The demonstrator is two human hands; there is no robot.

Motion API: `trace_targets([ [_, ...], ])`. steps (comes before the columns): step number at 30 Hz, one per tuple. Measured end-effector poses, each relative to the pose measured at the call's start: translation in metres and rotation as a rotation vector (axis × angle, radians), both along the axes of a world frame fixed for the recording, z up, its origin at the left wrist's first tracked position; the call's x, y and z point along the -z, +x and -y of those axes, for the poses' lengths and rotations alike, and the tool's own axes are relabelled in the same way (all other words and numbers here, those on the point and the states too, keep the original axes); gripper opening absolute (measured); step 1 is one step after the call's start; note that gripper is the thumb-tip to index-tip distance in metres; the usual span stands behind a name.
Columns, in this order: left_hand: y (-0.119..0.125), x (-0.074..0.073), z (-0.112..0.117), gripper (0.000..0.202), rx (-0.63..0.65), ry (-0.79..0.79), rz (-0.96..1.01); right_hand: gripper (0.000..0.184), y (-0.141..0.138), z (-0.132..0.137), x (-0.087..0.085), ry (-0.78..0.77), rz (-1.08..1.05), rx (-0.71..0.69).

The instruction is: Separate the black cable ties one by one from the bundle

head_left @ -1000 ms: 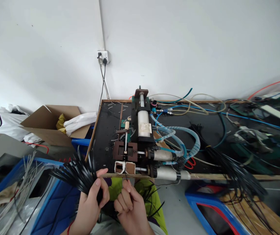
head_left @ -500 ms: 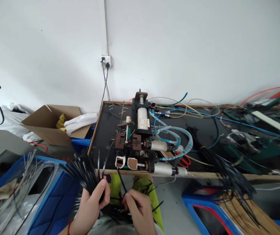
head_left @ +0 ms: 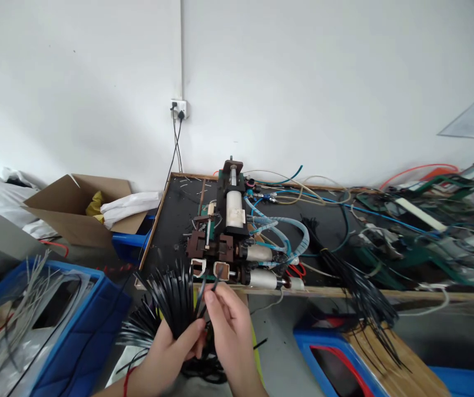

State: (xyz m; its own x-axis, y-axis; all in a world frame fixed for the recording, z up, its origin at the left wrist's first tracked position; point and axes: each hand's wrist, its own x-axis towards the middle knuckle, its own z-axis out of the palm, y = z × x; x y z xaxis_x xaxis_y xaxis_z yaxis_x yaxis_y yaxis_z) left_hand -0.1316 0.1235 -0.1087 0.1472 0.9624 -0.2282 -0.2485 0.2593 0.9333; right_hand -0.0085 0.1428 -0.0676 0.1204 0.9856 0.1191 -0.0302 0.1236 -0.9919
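My left hand [head_left: 174, 347] is closed around a fanned bunch of black cable ties [head_left: 172, 298], held low in front of the bench. Just to its right, my right hand [head_left: 228, 325] pinches a single black tie [head_left: 214, 284] whose tip points up at the small openings on the front of the pneumatic machine [head_left: 228, 242]. More black ties lie loose beneath my hands.
The machine stands on a black bench [head_left: 170, 220] with blue air hoses [head_left: 290, 231]. A second bundle of black ties [head_left: 356, 281] hangs over the bench's front edge. Blue bins [head_left: 75, 331] sit at the left, one with pale ties, beside a cardboard box [head_left: 75, 207].
My right hand has risen from my lap with one tie toward the machine's front. The left hand and its bunch have shifted right and up. The view has panned.
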Motion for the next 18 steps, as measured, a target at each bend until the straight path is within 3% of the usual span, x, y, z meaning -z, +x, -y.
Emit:
trace_targets([
  [2, 0.000, 0.000, -0.001, 0.045, -0.042, 0.027, -0.042, 0.030, -0.009, -0.001, 0.001, -0.015, -0.105, 0.028],
  [6, -0.007, 0.000, -0.010, 0.040, -0.345, 0.068, -0.094, 0.030, -0.008, 0.008, 0.023, -0.039, -0.403, 0.210],
  [8, -0.010, 0.000, -0.016, 0.045, -0.347, 0.077, -0.079, 0.031, -0.005, 0.013, 0.031, -0.041, -0.345, 0.271],
  [10, -0.012, 0.001, -0.020, 0.047, -0.308, 0.077, -0.046, 0.033, -0.003, 0.014, 0.035, -0.047, -0.093, 0.156],
  [13, -0.010, 0.002, -0.025, 0.032, -0.300, 0.026, -0.003, 0.038, -0.005, 0.013, 0.035, 0.007, 0.247, -0.116],
  [18, -0.009, 0.003, -0.030, 0.029, -0.304, 0.051, -0.015, 0.038, -0.005, 0.010, 0.038, -0.017, 0.328, -0.190],
])
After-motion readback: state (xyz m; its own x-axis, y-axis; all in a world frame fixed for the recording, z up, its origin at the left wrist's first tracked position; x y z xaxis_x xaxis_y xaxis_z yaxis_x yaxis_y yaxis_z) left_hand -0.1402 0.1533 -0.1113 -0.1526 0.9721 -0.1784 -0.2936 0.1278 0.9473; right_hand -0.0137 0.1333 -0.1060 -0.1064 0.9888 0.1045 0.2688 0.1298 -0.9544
